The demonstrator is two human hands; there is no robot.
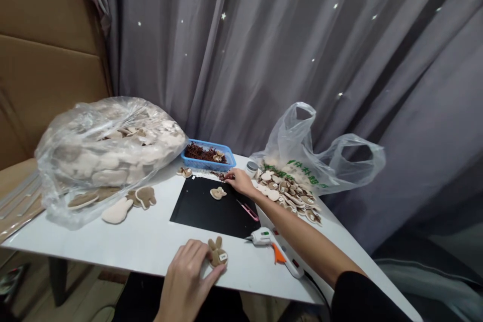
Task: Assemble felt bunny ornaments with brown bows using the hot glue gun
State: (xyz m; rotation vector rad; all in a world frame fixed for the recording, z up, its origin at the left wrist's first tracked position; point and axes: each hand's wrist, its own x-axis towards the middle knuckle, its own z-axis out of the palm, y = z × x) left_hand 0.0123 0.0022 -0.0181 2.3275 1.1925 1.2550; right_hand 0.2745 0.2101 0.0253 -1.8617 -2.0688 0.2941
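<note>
At the table's front edge my left hand (pixel 192 266) is closed on a brown bunny-shaped fabric patch (pixel 216 250) with a small white label, its ears pointing away from me. My right hand (pixel 240 181) reaches across the black mat (pixel 211 216) to its far edge. Its fingertips are pinched together beside a few dark brown bows (pixel 217 176); what lies between them is too small to make out. A pale bunny patch (pixel 218 193) rests on the mat, and another patch with a bow (pixel 184 172) lies just beyond its left corner.
Pink-handled scissors (pixel 249 211) lie on the mat's right side. A hot glue gun (pixel 261 236) sits by a power strip (pixel 292 261). Behind are a blue basket (pixel 206 163) of brown bows, a small jar (pixel 251 168), piled patches (pixel 289 193) and plastic bags (pixel 109 146).
</note>
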